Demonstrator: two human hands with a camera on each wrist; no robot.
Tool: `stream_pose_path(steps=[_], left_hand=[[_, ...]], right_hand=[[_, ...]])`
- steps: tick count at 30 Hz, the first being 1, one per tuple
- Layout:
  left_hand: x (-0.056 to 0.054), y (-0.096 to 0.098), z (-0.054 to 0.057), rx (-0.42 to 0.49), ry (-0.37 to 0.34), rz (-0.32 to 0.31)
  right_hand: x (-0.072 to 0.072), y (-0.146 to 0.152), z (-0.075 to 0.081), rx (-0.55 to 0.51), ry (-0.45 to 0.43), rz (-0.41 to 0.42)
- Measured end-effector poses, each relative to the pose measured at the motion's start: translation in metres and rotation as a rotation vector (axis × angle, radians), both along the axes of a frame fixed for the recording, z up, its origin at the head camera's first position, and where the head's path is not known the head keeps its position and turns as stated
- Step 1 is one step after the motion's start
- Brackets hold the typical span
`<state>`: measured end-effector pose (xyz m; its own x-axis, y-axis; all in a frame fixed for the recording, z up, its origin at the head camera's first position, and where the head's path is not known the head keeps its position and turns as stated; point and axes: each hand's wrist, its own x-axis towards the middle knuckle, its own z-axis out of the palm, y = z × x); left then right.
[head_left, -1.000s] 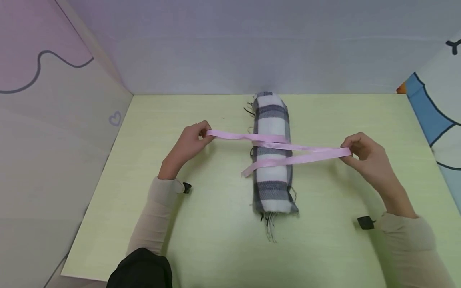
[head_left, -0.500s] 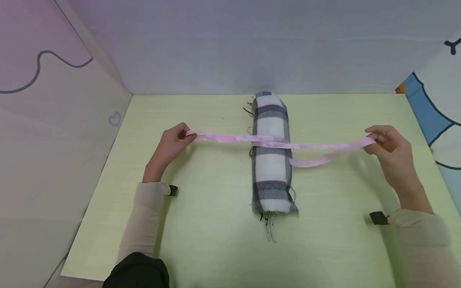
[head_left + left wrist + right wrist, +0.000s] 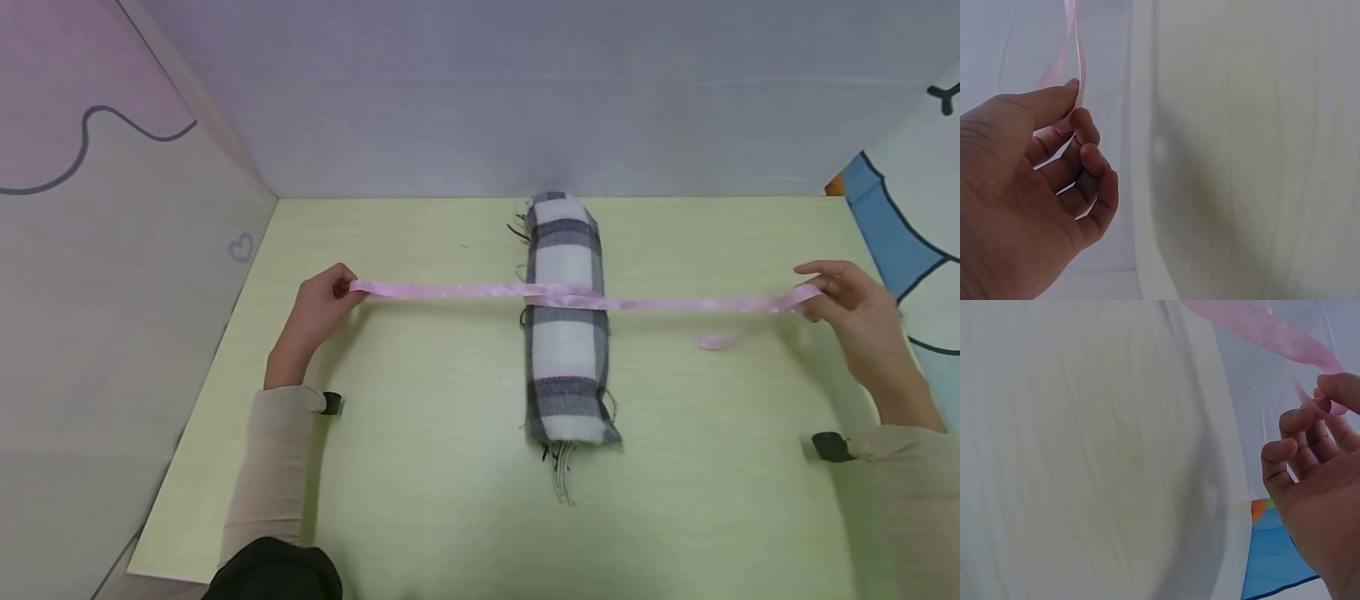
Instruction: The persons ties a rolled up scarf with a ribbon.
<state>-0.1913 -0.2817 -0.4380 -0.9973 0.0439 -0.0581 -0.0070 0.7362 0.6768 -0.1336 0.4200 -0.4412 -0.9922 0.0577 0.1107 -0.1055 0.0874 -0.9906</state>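
A grey-and-white plaid scarf [image 3: 564,350], rolled into a long bundle with fringe at both ends, lies in the middle of the table. Across its upper half runs a pink satin ribbon [image 3: 450,291], crossing over itself on top and stretched nearly straight to both sides. My left hand [image 3: 315,308] pinches the ribbon's left part between thumb and index finger, as the left wrist view also shows. Far to the right, my right hand [image 3: 858,325] pinches the other part. A short ribbon piece [image 3: 716,342] shows below the right stretch. In the right wrist view, ribbon [image 3: 1266,328] bends round the fingertips.
The pale yellow table [image 3: 450,500] meets a light back wall [image 3: 525,125]. Printed panels stand at the left and right. A small black piece [image 3: 832,447] sticks out from the right sleeve, another [image 3: 332,403] from the left. A black rounded shape [image 3: 273,571] sits at the bottom.
Both hands have moved apart, left hand leftward and right hand rightward. The ribbon is drawn straighter, and its loose tail has slid off the scarf to the right.
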Motion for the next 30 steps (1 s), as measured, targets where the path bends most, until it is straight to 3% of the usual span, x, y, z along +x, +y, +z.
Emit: stream_pose_path(steps=[3,6,19,24,30], left_hand=[[0.002,-0.009,0.001,-0.024,-0.020,0.003],[0.004,-0.018,0.001,-0.056,-0.033,-0.002],[0.013,-0.061,0.004,-0.189,-0.067,0.062],[0.013,-0.075,0.003,-0.251,-0.045,0.085],[0.015,-0.080,0.003,-0.276,-0.046,0.091]], right_hand=[[-0.001,0.012,-0.003,0.195,-0.038,-0.026],[-0.001,0.021,-0.005,0.318,-0.082,-0.044],[0.005,0.049,-0.009,0.535,-0.222,-0.216],[0.009,0.058,-0.008,0.569,-0.257,-0.252],[0.012,0.060,-0.008,0.823,-0.304,-0.256]])
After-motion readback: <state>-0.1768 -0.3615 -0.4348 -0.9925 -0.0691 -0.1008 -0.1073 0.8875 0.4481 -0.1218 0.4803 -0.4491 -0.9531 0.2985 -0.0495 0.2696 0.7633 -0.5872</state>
